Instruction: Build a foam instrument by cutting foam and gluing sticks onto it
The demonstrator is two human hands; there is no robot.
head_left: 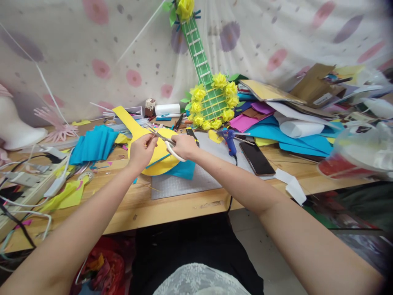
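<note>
My right hand is closed round white-handled scissors, whose blades point left toward my other hand. My left hand is pinched at the blade tips, and whatever small piece sits between its fingers is too fine to make out. Beneath both hands lies a yellow guitar-shaped cutout, its neck angled to the upper left and a thin blue strip across its body. A blue sheet sticks out from under the cutout, on a grey cutting mat.
Behind stands a green paper guitar ringed with yellow flowers. A blue glue gun and a phone lie to the right, near a plastic cup. Folded blue crepe paper and a cabled power strip are on the left.
</note>
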